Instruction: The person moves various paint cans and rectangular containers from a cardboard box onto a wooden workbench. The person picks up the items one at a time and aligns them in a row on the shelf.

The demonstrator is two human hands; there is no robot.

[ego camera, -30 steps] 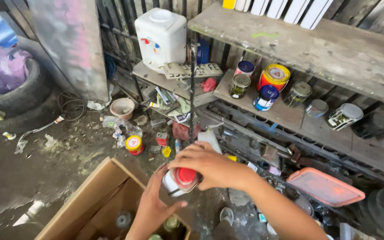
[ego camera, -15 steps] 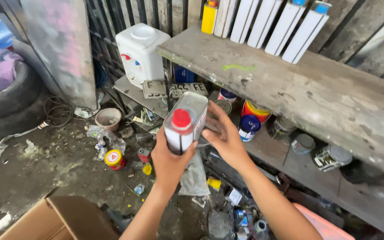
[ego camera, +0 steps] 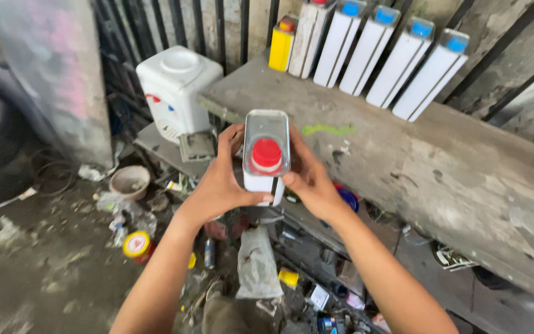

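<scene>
Both hands hold a white rectangular can with a red cap, upright in the air just in front of the near edge of a worn grey concrete shelf. The left hand wraps the can's left side, its fingers curled round the far corner and the thumb laid across the lower front. The right hand presses the right side, its fingers closed against the can and the thumb touching the lower front edge.

On the shelf, far from the can, a row of white cans with blue caps leans against black iron bars, with a yellow can at the left end of the row. To the left of the shelf stands a white water dispenser.

Below, on the dirty floor, lie a small brown bowl, a round tin with a yellow rim and a crumpled grey plastic bag, among other small clutter too jumbled to tell apart.
</scene>
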